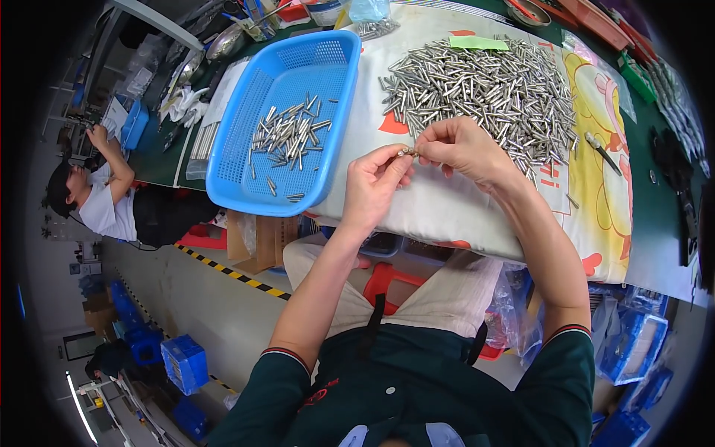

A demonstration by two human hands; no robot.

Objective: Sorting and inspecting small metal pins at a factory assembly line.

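My left hand (pixel 372 182) is closed, pinching a few small metal pins (pixel 404 152) between thumb and fingers. My right hand (pixel 463 151) meets it from the right, thumb and fingertips pinched on the end of one pin. Both hands are over the near edge of the cloth-covered table. Just beyond them lies a large heap of slim silvery metal pins (pixel 477 93), with a green paper strip (pixel 478 43) on top. To the left stands a blue plastic basket (pixel 344 78) holding a smaller pile of loose pins (pixel 287 134).
A pen-like tool (pixel 605 155) lies on the yellow part of the printed cloth (pixel 588 216), right of the heap. At the far left another person (pixel 104 201) sits at the bench. Blue crates (pixel 184 363) stand on the floor behind to the left.
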